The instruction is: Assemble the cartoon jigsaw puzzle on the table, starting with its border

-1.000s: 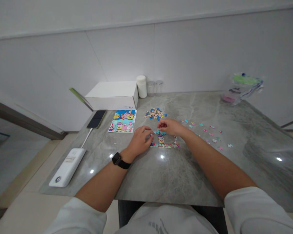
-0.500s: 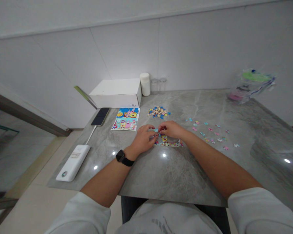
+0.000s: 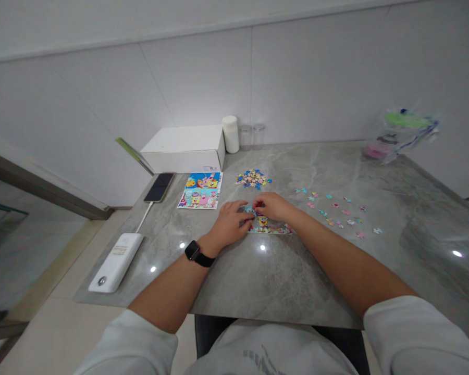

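Observation:
A partly assembled jigsaw puzzle (image 3: 262,221) with a yellow cartoon figure lies flat on the table in front of me. My left hand (image 3: 233,221) rests at its left side, fingers apart, with the tips touching the puzzle's edge. Over the upper part of the puzzle, my right hand (image 3: 271,207) has thumb and fingertips pinched together at a puzzle piece, which the fingers mostly hide. Loose puzzle pieces (image 3: 346,212) are scattered to the right of my right hand. Beyond both hands sits a heap of puzzle pieces (image 3: 253,178).
A printed picture sheet (image 3: 200,191) lies left of the heap. Behind it stand a white box (image 3: 183,148), a white bottle (image 3: 230,134) and two clear glasses (image 3: 252,136). A phone (image 3: 159,187) is cabled to a white power bank (image 3: 116,262). A plastic bag (image 3: 398,135) sits back right.
My right fingertips have shifted very slightly over the puzzle's upper part. The left hand stays at the puzzle's edge. The whole view has tilted a little.

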Demonstrator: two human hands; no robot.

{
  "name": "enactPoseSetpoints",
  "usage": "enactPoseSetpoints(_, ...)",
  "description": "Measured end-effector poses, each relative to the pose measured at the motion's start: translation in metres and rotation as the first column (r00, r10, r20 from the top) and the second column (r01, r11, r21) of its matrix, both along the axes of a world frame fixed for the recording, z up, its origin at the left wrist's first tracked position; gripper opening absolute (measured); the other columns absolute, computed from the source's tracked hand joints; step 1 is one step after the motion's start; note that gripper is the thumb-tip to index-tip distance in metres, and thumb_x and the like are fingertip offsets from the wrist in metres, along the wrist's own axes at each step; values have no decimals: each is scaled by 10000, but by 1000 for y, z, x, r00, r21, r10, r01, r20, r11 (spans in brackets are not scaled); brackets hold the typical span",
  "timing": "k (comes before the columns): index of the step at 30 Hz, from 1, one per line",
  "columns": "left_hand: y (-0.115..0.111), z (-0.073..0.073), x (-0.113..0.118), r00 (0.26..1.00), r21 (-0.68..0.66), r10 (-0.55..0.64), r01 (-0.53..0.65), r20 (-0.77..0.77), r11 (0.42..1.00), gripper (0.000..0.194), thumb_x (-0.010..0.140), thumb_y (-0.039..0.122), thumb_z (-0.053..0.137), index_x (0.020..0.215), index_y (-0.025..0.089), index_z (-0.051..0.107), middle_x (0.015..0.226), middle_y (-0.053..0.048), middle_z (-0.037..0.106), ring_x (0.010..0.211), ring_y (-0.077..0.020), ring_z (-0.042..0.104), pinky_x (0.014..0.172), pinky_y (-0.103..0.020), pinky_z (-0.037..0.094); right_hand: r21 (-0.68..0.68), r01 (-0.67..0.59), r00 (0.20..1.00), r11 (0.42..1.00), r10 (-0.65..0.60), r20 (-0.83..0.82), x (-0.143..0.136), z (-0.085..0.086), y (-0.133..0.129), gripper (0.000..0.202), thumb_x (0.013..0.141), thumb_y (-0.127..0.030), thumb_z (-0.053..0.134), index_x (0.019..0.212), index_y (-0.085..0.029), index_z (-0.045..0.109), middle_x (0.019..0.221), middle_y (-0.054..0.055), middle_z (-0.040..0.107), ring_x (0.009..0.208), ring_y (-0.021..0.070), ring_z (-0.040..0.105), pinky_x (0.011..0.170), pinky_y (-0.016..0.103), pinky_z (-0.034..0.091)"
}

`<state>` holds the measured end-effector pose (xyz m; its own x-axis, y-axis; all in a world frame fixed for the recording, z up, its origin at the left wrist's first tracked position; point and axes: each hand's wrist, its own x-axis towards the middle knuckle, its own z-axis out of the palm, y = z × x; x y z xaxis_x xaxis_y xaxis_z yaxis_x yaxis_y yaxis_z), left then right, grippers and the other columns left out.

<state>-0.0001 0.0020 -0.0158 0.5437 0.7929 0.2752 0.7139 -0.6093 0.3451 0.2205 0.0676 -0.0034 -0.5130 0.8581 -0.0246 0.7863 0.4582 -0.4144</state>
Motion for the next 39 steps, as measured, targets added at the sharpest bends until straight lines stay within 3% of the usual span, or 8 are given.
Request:
enactPoseSetpoints(25,-2,1,1,1000,15,-9,9,-7,1000,271,979,308,690,1219,301,813,1465,-100,618,1339,-304,579,1177,-535,441,-9,-12,1000,1000,12,-3,0,-1,1,117,887,-171,753,988,-201,803,986,49,789,931,188,688,835,261,470)
enactPoseSetpoints(33,-2,0,0,1000,20,-13,13,-13,1000,271,979,318,686,1221,293,806,1453,-107,625,1336,-311,582,1160,-534,452,40,108,992,993,-105,-63,5,-2,6,112,931,-176,696,1003,-205,776,979,44,785,902,180,683,812,266,464)
enactPoseSetpoints(39,-1,-1,0,1000,16,-15,15,-12,1000,279,972,322,693,1227,303,803,1458,-101,620,1329,-310,583,1158,-534,453,18,101,995,995,-100,-30,0,1,-1,114,897,-193,745,1008,-209,764,956,41,777,893,185,674,790,272,454)
